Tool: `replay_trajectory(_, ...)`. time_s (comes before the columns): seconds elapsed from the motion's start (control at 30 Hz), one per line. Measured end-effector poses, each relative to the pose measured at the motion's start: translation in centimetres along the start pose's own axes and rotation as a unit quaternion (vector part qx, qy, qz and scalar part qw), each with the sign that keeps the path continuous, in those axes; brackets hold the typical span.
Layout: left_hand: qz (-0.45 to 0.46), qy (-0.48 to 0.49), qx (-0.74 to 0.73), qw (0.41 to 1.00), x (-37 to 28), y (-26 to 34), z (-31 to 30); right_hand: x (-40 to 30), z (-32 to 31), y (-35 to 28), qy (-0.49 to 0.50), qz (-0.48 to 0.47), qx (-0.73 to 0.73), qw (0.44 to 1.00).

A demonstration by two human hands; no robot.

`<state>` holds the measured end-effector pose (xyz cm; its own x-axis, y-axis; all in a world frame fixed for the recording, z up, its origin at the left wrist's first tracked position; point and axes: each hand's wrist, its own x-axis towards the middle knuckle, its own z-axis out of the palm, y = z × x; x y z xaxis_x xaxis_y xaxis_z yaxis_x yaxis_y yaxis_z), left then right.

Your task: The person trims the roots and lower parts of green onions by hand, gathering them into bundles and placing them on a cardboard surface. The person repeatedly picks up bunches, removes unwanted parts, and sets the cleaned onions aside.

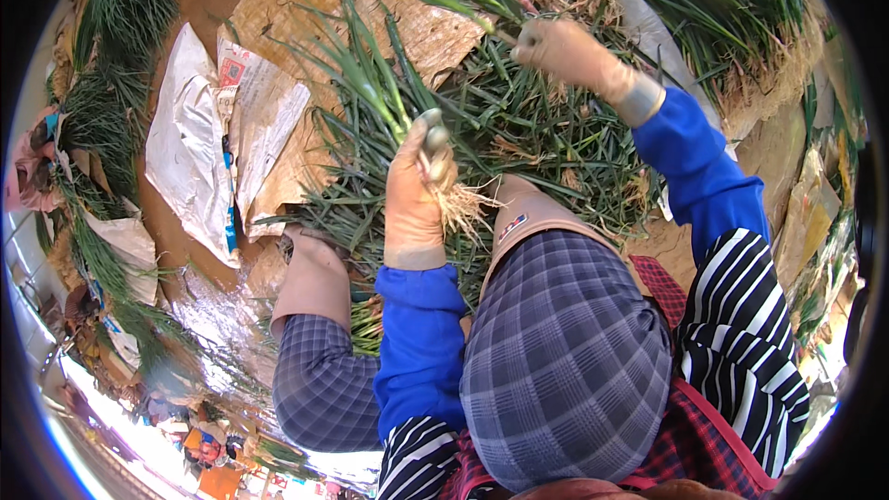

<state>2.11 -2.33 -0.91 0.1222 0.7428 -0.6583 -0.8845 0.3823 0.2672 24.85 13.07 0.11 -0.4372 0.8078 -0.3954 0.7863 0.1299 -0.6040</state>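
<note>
My left hand (pixel 420 187), in a dirty rubber glove with grey fingertips, is closed around a few green onions (pixel 375 94); their pale roots (pixel 465 205) hang out beside the palm and the green leaves point up and left. My right hand (pixel 566 55), gloved too, is higher and to the right, its fingers closed at the root end of another green onion stalk (pixel 496 31) whose leaves run up and left. Below both hands lies a heap of loose green onion leaves and root scraps (pixel 549 139), against my boots.
Bunched green onions (pixel 729 14) with long roots lie at upper right, and more (pixel 125 7) line the left side. A torn white sack (pixel 184 146) and brown sheeting (pixel 278 7) cover wet ground. My rubber boots (pixel 316 274) flank the heap. People are at the far left and lower left.
</note>
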Motion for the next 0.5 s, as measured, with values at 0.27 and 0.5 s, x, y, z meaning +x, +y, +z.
replay_trajectory(0.27,-0.023,0.043,0.05,0.998,0.4,-1.0,0.2,-5.7,7.4,-6.8,-0.007,-0.101,0.063,0.993)
replay_trajectory(0.5,-0.043,0.045,-0.069,0.996,0.3,-0.8,-1.5,-1.2,7.1,-4.6,-0.135,0.074,0.4,0.903)
